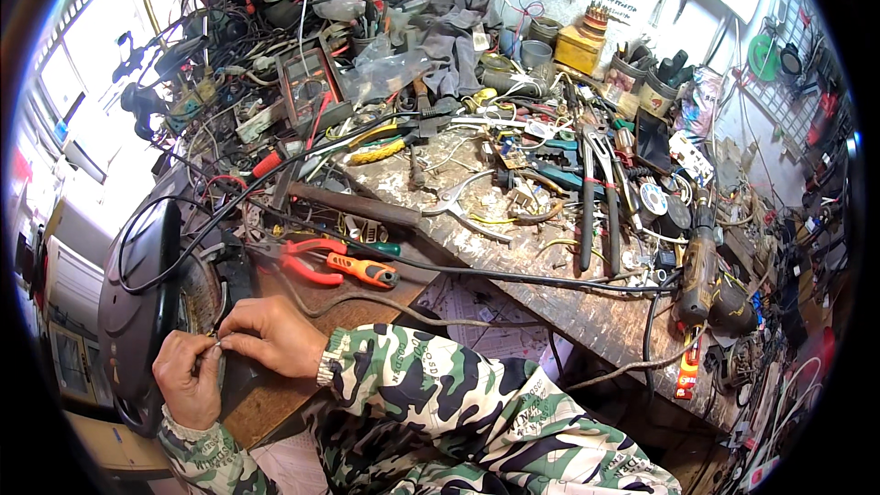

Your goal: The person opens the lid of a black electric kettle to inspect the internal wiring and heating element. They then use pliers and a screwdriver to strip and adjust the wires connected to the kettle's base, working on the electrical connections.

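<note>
Both hands in pinch grip on 1 item. Left hand (188, 376): thumb and forefinger closed on a thin pale wire end (216, 341). Right hand (270, 335): fingertips closed on the same wire end from the other side, the 2 sets of fingertips touching.

Location of the wire end: at the exposed edge of a round black appliance (137, 312) that stands on its side at the left edge of the desk (302, 371). Copper-coloured windings (203, 291) show in the opening just above the fingers. Whether the wire is bare or sleeved is too small to tell.

Nearby items:
- 1 pair of pliers, red and orange handles (335, 264), on the desk just beyond the right hand.
- 1 black cable (477, 273), running across the desk from the appliance.
- 1 pair of long grey pliers (596, 202), well apart, among loose tools.

Handling notes, as a judgement: the wire looks fine and likely to kink or snap, so hold it close to the pinch point and keep both wrists low against the desk. The appliance rests on its rim and could roll; the left forearm beside it may serve as a stop. Keep the black cable out of the working gap.
</note>
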The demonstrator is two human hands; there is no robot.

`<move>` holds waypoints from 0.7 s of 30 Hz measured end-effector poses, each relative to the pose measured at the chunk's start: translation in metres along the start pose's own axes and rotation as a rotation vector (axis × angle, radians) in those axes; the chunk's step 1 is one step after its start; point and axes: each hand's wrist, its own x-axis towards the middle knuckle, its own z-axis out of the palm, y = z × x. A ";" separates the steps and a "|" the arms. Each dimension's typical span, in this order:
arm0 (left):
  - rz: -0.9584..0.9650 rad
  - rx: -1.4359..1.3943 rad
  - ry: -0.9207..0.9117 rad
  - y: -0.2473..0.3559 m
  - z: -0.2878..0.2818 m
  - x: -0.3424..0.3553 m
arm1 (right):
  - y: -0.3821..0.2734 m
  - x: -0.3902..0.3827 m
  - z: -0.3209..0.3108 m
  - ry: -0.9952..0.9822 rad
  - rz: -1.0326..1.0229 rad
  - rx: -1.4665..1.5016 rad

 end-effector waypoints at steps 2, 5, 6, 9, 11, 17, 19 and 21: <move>0.007 -0.002 -0.012 0.002 0.000 0.000 | 0.001 -0.001 0.000 0.003 -0.032 -0.042; -0.011 -0.004 -0.027 0.002 0.000 0.000 | 0.000 -0.002 0.001 0.014 -0.049 -0.094; -0.032 -0.010 -0.029 0.002 0.000 0.000 | 0.000 -0.002 0.001 0.018 -0.045 -0.095; -0.077 -0.030 -0.025 0.005 -0.001 0.000 | -0.001 -0.001 0.002 0.053 0.023 -0.016; -0.081 -0.052 -0.013 0.006 0.000 0.001 | -0.002 -0.001 0.001 0.051 0.054 0.024; -0.020 -0.019 0.000 0.003 -0.001 0.001 | 0.000 -0.001 0.000 -0.006 0.015 0.029; -0.026 -0.019 0.001 0.004 -0.001 0.002 | 0.002 0.000 0.000 -0.004 0.014 0.037; -0.045 -0.029 -0.015 0.003 -0.001 0.001 | 0.002 0.001 -0.001 -0.001 -0.002 0.024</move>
